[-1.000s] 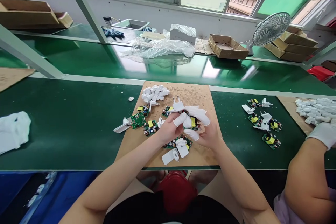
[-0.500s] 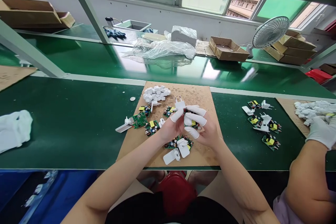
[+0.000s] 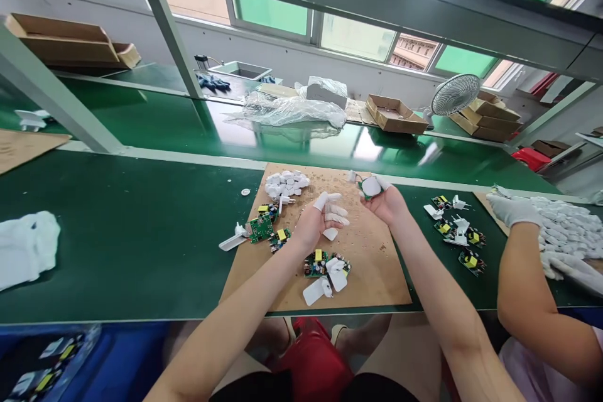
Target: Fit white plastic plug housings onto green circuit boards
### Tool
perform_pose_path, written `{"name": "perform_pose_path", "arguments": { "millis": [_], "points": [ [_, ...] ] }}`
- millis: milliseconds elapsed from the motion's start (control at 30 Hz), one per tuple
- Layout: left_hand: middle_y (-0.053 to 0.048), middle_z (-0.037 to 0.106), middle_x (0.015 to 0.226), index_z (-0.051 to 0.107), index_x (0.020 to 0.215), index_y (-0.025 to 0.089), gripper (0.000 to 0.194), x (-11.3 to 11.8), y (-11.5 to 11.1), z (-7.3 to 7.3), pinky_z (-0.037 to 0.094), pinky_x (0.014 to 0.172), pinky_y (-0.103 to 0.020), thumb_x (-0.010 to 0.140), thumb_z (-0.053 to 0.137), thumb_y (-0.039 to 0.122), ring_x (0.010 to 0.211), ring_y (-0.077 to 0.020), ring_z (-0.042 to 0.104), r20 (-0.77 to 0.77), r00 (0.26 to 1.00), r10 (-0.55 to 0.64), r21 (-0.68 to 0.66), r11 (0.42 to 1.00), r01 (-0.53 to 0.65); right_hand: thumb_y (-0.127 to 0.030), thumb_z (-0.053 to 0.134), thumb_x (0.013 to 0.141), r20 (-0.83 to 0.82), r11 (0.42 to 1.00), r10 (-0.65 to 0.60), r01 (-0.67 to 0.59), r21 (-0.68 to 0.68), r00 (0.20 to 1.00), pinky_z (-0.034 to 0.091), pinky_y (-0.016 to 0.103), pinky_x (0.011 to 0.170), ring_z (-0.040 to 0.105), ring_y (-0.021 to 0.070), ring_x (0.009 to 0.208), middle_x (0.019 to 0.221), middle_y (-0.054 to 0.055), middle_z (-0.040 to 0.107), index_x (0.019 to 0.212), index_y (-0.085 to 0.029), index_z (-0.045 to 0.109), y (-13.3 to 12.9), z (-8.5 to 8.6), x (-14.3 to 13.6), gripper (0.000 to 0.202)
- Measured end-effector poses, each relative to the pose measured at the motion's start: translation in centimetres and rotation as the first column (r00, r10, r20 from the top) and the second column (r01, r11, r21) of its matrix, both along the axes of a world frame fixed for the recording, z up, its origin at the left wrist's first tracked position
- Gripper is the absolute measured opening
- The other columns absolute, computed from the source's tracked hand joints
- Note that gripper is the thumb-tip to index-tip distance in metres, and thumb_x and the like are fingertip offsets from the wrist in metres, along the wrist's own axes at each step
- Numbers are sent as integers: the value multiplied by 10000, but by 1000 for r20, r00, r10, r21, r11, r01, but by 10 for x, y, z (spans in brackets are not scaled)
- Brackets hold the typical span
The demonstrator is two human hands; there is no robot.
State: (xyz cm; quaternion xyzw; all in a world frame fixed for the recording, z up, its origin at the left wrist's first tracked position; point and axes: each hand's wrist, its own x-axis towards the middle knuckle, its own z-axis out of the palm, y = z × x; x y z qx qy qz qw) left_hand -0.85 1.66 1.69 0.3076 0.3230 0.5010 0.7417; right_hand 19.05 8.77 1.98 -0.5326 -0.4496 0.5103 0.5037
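My right hand (image 3: 387, 203), with white finger covers, is closed on a circuit board (image 3: 371, 187) above the cardboard sheet's right edge. A white flat piece lies over that board, and a white plug part sticks out to its left. My left hand (image 3: 315, 223) has its fingers stretched toward the right, apart from the right hand; nothing shows in it. White pieces lie partly hidden beneath it. Green circuit boards (image 3: 260, 228) with white plug parts lie left of my left hand. Nearer me are another board (image 3: 316, 264) and white plug housings (image 3: 315, 293).
A heap of white pieces (image 3: 287, 183) sits on the cardboard sheet (image 3: 372, 276). On the right, a co-worker's gloved hands (image 3: 514, 210) are at a pile of white parts (image 3: 572, 226). More boards (image 3: 471, 261) lie between us. A white cloth (image 3: 31, 248) is far left.
My hands have separated. The right hand has moved away and to the right with the circuit board, while the left has opened. The view has shifted, and the co-worker's hand has moved.
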Motion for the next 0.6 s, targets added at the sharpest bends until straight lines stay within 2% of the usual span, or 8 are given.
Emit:
{"name": "perform_pose_path", "arguments": {
  "millis": [100,167,200,300,367,433,500,600],
  "points": [
    [-70,712,731,635,1019,119,367,-9,10,-1,530,580,-264,866,572,446,620,-185,703,-84,970,226,58,973,-222,-444,445,996,141,995,-99,95,34,985,590,381,775,660,195,798,895,64,699,922,-196,618,47,7,6,311],
    [-86,728,827,643,1025,126,318,-15,16,-4,555,647,-294,850,566,380,689,-190,706,-244,909,339,154,939,-309,-395,504,997,265,988,-149,133,78,953,562,400,867,660,198,920,1020,66,690,1015,-169,631,69,7,1,260],
    [-96,735,891,650,1040,132,300,-18,19,-6,565,703,-317,838,566,336,753,-200,710,-358,856,374,232,923,-306,-388,553,985,329,987,-157,133,95,931,547,421,905,654,209,987,1092,72,679,1065,-156,636,77,7,-3,258],
    [-116,734,1054,679,1051,149,298,-24,22,-10,542,898,-392,776,577,203,967,-244,689,-617,661,428,430,886,-173,-373,631,955,506,989,-134,82,123,852,496,494,999,613,253,1148,1263,95,630,1179,-157,631,83,6,-15,312],
    [-119,724,1088,690,1029,157,309,-27,22,-11,502,979,-426,743,572,148,1042,-267,661,-670,595,445,473,873,-120,-318,620,955,604,990,-96,16,137,791,436,511,1065,567,276,1233,1334,121,605,1209,-163,629,69,5,-22,297],
    [-114,715,1046,686,994,163,302,-29,22,-10,484,996,-443,730,548,116,1048,-279,648,-694,560,453,481,870,-108,-257,606,937,685,986,-23,-96,136,728,397,478,1094,547,284,1263,1351,141,611,1202,-166,646,43,5,-27,282],
    [-103,695,964,669,930,173,267,-31,23,-9,479,982,-449,721,521,96,1027,-288,640,-724,512,463,486,868,-98,-260,633,896,747,962,100,-256,96,657,445,421,1029,611,267,1159,1266,123,674,1162,-183,677,8,2,-33,281],
    [-93,639,856,594,781,198,150,-35,26,-9,484,925,-458,714,507,95,955,-301,628,-768,434,471,485,870,-86,-344,754,781,803,886,263,-463,18,535,498,351,862,666,243,946,1048,77,743,1088,-207,716,-44,-3,-45,339]
  ]
}}
